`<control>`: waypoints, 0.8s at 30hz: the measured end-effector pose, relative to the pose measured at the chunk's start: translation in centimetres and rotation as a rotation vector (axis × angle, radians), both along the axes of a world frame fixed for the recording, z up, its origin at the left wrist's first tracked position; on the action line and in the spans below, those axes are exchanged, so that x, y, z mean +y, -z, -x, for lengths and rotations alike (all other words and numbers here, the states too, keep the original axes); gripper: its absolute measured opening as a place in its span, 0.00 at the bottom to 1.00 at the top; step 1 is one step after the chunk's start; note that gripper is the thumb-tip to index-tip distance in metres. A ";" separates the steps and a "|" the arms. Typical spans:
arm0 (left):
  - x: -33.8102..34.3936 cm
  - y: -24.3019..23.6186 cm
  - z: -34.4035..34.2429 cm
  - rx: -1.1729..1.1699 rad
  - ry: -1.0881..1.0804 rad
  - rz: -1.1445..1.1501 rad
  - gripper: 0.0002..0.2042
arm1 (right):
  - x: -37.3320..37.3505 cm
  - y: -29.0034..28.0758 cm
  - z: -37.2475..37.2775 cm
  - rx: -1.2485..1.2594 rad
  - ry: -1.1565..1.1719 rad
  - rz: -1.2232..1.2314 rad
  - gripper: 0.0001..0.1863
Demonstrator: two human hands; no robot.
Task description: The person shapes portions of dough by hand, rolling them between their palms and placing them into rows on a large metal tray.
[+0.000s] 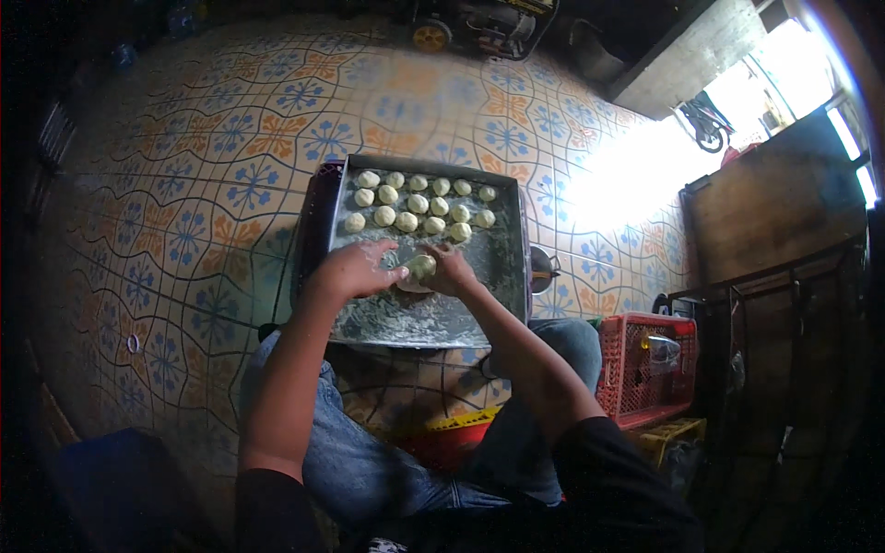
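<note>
A floured metal tray (pixel 509 263) lies before me, with several round pale dough balls (pixel 407 221) in rows across its far half. Between my hands, over the tray's middle, is a greenish lump of dough (pixel 421 267). My right hand (pixel 449 270) has its fingers curled round the lump's right side. My left hand (pixel 355 268) reaches in from the other side, thumb tip against the dough and fingers stretched apart from it. Something pale and flat shows just beneath the lump; I cannot tell what it is. Loose flour coats the tray's near half.
The tray rests on a dark crate (pixel 318 207) between my knees. A metal pot or bowl (pixel 542 270) stands right of it. Further right are a red plastic crate (pixel 649 369) and a wooden panel (pixel 774 203). A wheeled machine (pixel 479 26) stands at the far end of the tiled floor.
</note>
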State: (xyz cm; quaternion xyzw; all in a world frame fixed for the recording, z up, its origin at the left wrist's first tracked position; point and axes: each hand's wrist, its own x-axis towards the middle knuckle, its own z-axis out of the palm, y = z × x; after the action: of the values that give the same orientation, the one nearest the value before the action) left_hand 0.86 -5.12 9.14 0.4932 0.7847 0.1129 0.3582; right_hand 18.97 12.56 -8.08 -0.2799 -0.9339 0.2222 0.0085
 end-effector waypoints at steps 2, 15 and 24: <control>-0.5 -0.4 0.2 0.000 -0.001 0.006 0.34 | -1.3 1.8 1.6 -0.212 -0.205 -0.089 0.37; -0.3 0.2 0.6 0.031 0.063 0.028 0.35 | 0.5 -16.7 2.7 0.709 0.254 -0.111 0.25; 0.3 0.9 0.4 -0.002 0.034 0.023 0.35 | -4.8 -4.9 -6.4 0.013 -0.295 -0.360 0.34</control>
State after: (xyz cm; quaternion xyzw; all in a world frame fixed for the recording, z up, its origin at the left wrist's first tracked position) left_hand 0.49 -4.81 8.24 0.5021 0.7772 0.0980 0.3664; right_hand 25.41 7.78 -3.17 -0.1331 -0.9892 0.0527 0.0319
